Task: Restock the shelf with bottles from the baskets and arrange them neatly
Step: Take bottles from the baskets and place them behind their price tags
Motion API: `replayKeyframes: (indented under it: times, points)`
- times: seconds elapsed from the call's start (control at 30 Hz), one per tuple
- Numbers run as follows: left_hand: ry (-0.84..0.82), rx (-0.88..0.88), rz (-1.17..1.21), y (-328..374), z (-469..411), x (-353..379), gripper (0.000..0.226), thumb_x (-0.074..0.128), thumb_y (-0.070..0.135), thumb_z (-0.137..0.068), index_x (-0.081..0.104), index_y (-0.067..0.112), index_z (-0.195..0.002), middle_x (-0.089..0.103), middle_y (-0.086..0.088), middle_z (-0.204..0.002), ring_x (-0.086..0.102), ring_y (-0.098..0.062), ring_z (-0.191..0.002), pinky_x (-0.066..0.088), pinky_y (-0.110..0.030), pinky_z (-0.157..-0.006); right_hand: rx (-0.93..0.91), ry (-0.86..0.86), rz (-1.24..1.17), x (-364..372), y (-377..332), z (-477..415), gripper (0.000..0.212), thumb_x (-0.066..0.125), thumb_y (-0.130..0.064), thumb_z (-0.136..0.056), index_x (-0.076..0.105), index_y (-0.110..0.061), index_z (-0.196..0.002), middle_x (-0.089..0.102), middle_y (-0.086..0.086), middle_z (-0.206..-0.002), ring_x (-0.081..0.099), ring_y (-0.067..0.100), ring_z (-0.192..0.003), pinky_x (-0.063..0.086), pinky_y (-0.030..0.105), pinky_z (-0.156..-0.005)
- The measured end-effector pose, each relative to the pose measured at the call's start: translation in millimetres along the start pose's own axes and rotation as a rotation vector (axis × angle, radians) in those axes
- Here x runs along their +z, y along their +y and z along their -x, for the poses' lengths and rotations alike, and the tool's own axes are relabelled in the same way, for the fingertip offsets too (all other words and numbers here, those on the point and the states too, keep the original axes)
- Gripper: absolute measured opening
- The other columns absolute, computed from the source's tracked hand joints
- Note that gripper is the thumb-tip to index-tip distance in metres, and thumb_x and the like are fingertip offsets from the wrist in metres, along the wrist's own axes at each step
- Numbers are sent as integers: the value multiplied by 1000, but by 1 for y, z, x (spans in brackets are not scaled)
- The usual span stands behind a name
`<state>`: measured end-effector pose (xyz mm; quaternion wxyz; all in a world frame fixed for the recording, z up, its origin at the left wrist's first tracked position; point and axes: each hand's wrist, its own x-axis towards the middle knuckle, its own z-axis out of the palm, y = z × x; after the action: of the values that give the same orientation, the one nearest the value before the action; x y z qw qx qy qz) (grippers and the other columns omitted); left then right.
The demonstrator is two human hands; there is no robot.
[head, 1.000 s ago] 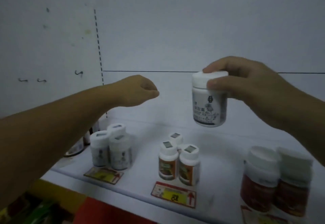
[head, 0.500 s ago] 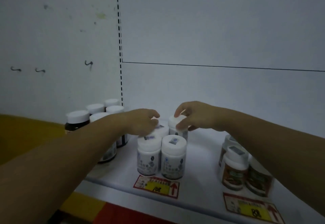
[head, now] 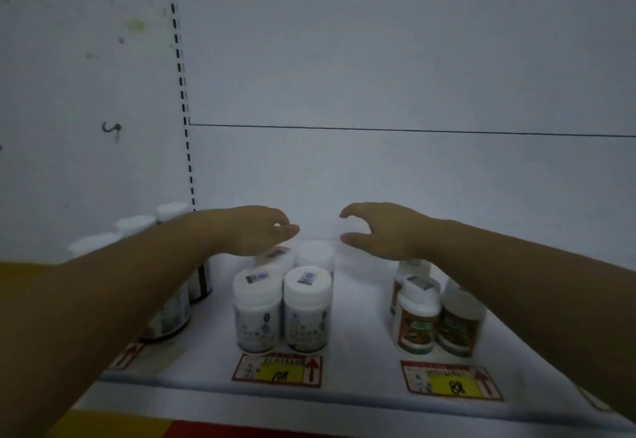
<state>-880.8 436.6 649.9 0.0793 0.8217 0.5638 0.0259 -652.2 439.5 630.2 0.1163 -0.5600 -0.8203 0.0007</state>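
Observation:
Several white bottles stand in a block on the white shelf (head: pixel 354 351): two in front (head: pixel 256 310) (head: pixel 307 306) and two behind, the back right one (head: pixel 315 255) with a plain white cap. My left hand (head: pixel 253 229) hovers just above the back left bottle (head: pixel 275 258), fingers loosely curled and holding nothing. My right hand (head: pixel 378 231) is lifted above and to the right of the back right bottle, thumb and fingers apart in a C shape, empty.
Bottles with orange-brown labels (head: pixel 418 320) stand at the right under my right forearm. Dark-labelled bottles with white caps (head: pixel 134 226) stand at the left, partly hidden by my left arm. Price tags (head: pixel 278 370) (head: pixel 451 381) lie along the shelf's front edge. The white back panel (head: pixel 378 76) rises behind.
My right hand carried a white bottle down to the back of the white-bottle block, let go of it and has now lifted off, open. The view has moved closer to the shelf.

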Motion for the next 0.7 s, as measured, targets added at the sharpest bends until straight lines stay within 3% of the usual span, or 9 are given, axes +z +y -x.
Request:
replayKeyframes:
  times: [0.07,0.2,0.27,0.47,0.53,0.6,0.63,0.7]
  points:
    - [3,4,-113,23,-4,-11,64,27,59,-92,30,22,-144,26,0,-155,22,-20,-142,16,-38,-117,6,51,236,-17,23,17,62,40,-53,-91,25,-25,-144,18,1,-157,14,18,-144,15,37,-115]
    - [80,68,-371,93,-14,-18,75,16,70,-86,9,29,-149,-2,0,-160,-9,-21,-146,-5,-55,-115,139,70,257,-47,63,71,68,37,-55,-91,16,-23,-147,8,4,-159,3,20,-146,7,40,-116]
    - [82,123,-411,137,-15,-11,79,13,74,-82,5,32,-149,-7,0,-160,-13,-22,-146,-8,-58,-113,158,92,297,-55,79,109,68,36,-55,-92,15,-23,-147,8,6,-159,2,21,-146,6,42,-117]
    - [173,307,-242,274,-6,27,78,16,72,-83,7,32,-149,-4,-1,-160,-9,-21,-146,-3,-55,-115,202,105,338,-72,132,243,69,40,-53,-91,16,-22,-147,8,6,-158,1,21,-145,6,43,-117]
    - [184,358,-169,319,1,43,75,20,69,-86,10,29,-149,2,-2,-160,-4,-20,-147,1,-51,-116,213,115,330,-73,150,291,68,40,-53,-91,17,-21,-147,12,5,-158,3,21,-145,8,42,-116]
    - [210,420,-57,360,9,64,68,27,63,-89,24,26,-146,24,-2,-156,19,-22,-143,16,-44,-114,233,161,302,-71,169,340,64,41,-51,-91,26,-21,-144,26,5,-154,17,22,-142,20,41,-113]
    - [229,451,-6,379,15,75,60,31,60,-90,38,25,-139,42,-2,-146,38,-23,-132,29,-41,-108,232,208,297,-68,178,365,59,43,-50,-91,33,-20,-141,37,5,-148,29,22,-136,29,40,-108]
    - [297,556,-60,415,30,105,38,36,52,-92,61,24,-97,67,2,-97,58,-17,-87,44,-35,-86,223,273,311,-60,195,413,48,44,-48,-90,48,-19,-129,54,4,-128,45,21,-118,42,37,-92]
